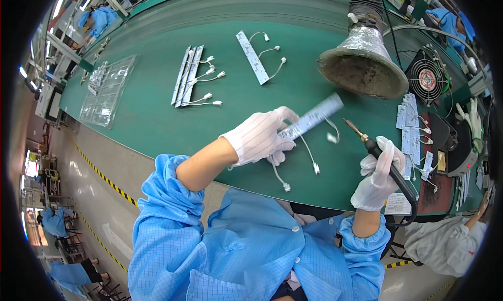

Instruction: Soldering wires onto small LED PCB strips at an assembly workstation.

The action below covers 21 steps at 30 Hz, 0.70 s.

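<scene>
White-gloved, my left hand grips one end of a narrow white circuit board strip, tilted up to the right and blurred by motion. Short white wires with connectors dangle from it. My right hand, also gloved, is closed around the dark handle of a soldering iron. Its metal tip points up and left, apart from the strip. Farther off on the green mat lie a single wired strip and a group of similar strips side by side.
A fume extraction hood hangs at the far right, near a small fan. More wired boards lie beside a dark soldering station. At the left is a clear plastic tray. A co-worker's white sleeve shows lower right.
</scene>
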Each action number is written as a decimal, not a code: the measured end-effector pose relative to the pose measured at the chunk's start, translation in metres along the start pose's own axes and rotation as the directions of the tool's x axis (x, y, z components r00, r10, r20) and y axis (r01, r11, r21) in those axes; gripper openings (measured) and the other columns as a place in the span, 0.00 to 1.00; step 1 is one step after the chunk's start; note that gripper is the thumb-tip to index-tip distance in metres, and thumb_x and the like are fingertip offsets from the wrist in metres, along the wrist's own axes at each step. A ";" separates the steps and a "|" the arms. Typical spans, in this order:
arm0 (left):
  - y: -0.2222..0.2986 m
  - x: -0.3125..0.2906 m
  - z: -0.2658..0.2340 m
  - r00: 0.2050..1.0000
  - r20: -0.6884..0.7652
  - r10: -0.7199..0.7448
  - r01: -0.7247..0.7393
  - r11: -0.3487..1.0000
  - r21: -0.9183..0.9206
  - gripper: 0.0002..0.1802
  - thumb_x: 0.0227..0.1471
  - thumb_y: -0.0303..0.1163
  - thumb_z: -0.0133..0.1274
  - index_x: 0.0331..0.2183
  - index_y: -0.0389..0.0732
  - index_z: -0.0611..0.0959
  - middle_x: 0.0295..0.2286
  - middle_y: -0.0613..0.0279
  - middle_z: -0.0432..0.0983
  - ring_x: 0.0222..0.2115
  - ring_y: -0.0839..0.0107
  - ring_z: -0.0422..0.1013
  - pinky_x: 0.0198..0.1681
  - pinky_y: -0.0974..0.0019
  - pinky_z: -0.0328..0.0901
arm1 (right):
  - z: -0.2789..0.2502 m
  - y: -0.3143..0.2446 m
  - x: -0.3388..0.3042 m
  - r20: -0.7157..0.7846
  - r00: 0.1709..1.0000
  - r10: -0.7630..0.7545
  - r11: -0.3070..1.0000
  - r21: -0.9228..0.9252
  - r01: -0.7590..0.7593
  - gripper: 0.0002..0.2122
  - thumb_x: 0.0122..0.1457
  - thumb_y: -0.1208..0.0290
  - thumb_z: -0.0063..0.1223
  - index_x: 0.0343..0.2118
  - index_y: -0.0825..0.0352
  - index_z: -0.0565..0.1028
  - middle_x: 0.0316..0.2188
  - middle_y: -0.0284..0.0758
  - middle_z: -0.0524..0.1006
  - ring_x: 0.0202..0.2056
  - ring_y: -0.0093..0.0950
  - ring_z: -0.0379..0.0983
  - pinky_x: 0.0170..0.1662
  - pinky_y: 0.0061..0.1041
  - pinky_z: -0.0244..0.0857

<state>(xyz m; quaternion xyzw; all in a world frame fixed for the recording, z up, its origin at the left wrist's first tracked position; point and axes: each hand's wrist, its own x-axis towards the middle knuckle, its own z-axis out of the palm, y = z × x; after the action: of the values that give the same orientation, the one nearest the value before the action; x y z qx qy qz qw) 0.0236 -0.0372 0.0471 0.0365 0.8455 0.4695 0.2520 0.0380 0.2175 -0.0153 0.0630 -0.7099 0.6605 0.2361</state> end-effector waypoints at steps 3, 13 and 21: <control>0.005 0.010 -0.002 0.986 0.154 -0.067 0.066 0.998 0.010 0.29 0.44 0.24 0.54 0.49 0.36 0.64 0.37 0.45 0.74 0.18 0.73 0.72 0.26 0.70 0.71 | -0.005 0.014 0.005 0.140 0.870 -0.472 0.743 -0.468 0.478 0.14 0.55 0.83 0.45 0.46 0.70 0.67 0.36 0.41 0.72 0.25 0.21 0.69 0.24 0.15 0.63; 0.009 0.032 0.012 0.974 0.226 0.010 -0.013 1.000 0.014 0.20 0.45 0.25 0.52 0.43 0.31 0.71 0.32 0.50 0.76 0.18 0.75 0.71 0.21 0.74 0.67 | -0.005 -0.002 0.007 0.363 0.692 -0.625 0.446 -0.562 0.697 0.17 0.52 0.82 0.51 0.45 0.69 0.64 0.32 0.40 0.74 0.30 0.31 0.73 0.32 0.23 0.70; -0.002 0.042 0.041 0.996 -0.067 0.058 -0.071 0.975 -0.210 0.17 0.44 0.27 0.52 0.38 0.28 0.74 0.25 0.51 0.75 0.17 0.68 0.73 0.22 0.69 0.68 | -0.004 -0.010 0.006 0.461 0.712 -0.530 0.580 -0.416 0.701 0.14 0.53 0.82 0.50 0.43 0.72 0.66 0.32 0.42 0.72 0.30 0.32 0.72 0.33 0.25 0.71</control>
<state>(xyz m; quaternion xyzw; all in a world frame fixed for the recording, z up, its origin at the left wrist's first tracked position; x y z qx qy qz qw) 0.0064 0.0063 0.0113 0.0226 0.7963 0.5657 0.2132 0.0375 0.2221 -0.0034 0.3303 -0.8293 0.2779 0.3548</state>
